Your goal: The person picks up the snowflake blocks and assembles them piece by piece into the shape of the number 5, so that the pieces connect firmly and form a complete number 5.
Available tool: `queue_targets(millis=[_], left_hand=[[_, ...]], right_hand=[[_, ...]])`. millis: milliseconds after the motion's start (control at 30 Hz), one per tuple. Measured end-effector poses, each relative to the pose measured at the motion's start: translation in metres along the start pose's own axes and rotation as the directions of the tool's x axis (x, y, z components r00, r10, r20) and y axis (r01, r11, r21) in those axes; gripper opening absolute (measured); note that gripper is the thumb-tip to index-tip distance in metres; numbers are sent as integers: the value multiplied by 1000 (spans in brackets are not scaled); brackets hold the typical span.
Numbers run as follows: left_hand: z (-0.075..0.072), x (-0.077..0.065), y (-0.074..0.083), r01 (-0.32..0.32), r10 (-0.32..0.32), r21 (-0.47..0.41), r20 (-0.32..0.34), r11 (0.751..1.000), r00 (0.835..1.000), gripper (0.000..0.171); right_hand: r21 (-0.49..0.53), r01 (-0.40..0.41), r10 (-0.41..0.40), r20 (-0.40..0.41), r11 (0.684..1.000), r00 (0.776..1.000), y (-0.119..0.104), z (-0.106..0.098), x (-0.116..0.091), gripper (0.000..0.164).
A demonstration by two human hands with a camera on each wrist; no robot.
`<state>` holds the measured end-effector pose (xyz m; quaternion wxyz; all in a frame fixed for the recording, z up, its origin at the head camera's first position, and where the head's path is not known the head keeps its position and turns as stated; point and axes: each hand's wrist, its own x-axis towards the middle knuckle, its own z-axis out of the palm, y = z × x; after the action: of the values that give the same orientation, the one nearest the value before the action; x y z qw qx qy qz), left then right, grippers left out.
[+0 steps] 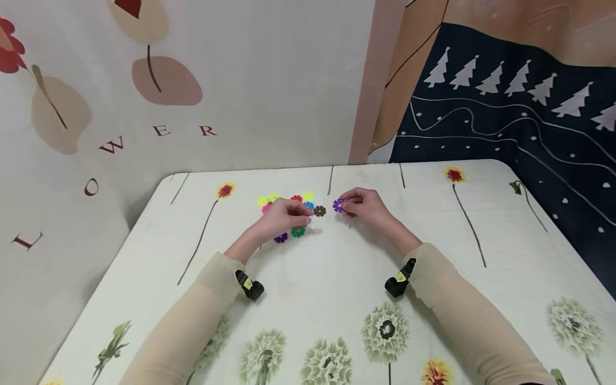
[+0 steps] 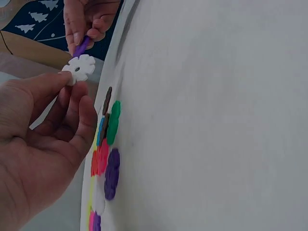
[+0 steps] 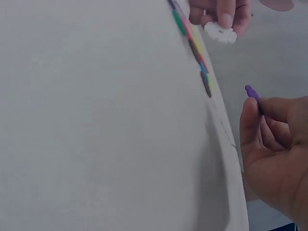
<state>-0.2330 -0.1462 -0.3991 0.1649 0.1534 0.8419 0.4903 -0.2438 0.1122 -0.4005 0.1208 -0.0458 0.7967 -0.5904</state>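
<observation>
Left hand (image 1: pixel 283 216) is pinching white disc (image 2: pixel 81 68), grip narrow | right hand (image 1: pixel 367 207) at its 3 o'clock is pinching purple disc (image 1: pixel 338 205), likewise

Coloured discs (image 1: pixel 298 232) partly hidden behind left hand (image 1: pixel 280 218), purple disc (image 3: pixel 251 91) partly covered by right fingers (image 3: pixel 249 122), sleeves (image 1: pixel 481 315) cut off below

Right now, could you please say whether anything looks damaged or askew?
Nothing stands out: the loose discs lie clustered on the table, and the held white disc and purple disc show no visible damage.
</observation>
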Motion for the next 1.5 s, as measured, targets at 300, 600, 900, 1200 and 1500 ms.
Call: queue_targets(millis=[300,600,900,1200,1500], left_hand=[[12,12,13,-72,64,-60,-126,996,990,20],[28,20,21,-153,145,-22,-198,988,969,20],[32,22,28,-177,173,6,-230,984,958,20],[37,23,30,-234,242,65,-264,970,934,14],[41,27,33,-288,291,54,-303,956,908,11]], right_hand=[[151,-42,47,-25,988,999,-6,-4,-8,28],[219,-46,51,-16,975,999,-6,-8,-12,25],[274,-41,53,-38,961,998,-8,-6,-11,26],[298,-34,49,-43,954,998,-8,-4,-11,26],[346,-78,114,-83,935,990,-11,-3,-12,26]])
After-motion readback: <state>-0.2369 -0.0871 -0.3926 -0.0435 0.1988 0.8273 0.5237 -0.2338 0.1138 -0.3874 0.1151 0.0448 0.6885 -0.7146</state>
